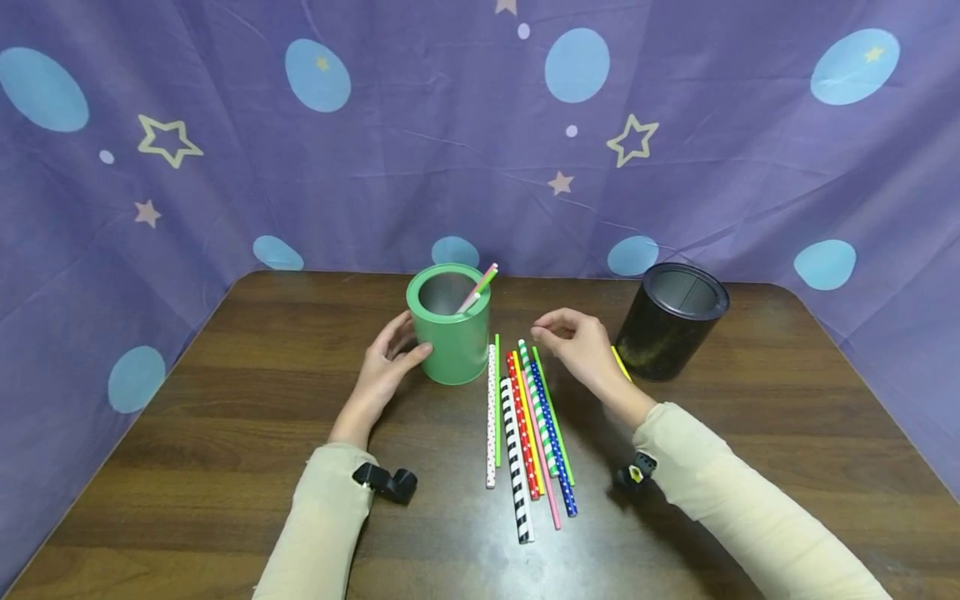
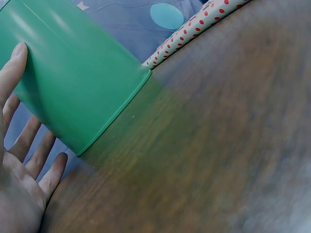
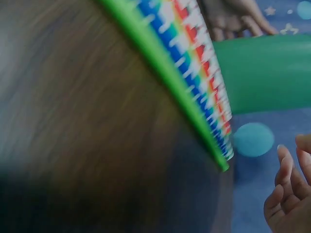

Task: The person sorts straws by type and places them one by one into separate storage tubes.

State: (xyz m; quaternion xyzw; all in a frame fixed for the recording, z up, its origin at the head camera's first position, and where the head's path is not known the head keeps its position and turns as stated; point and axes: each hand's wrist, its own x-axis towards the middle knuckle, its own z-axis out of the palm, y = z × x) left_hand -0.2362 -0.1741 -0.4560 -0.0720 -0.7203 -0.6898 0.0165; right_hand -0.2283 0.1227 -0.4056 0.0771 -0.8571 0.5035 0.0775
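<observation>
Head view: my left fingers (image 1: 414, 357) spread against the green can (image 1: 456, 354) at nine o'clock, my right fingers (image 1: 564, 317) bend loosely, apart, at three, its straws (image 1: 486, 279) hidden lower down.

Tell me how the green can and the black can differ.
Straws stick out of the green can; none show above the black can's rim. The left hand touches the green can, while no hand touches the black can. Both are open-topped cylinders standing on the table.
</observation>
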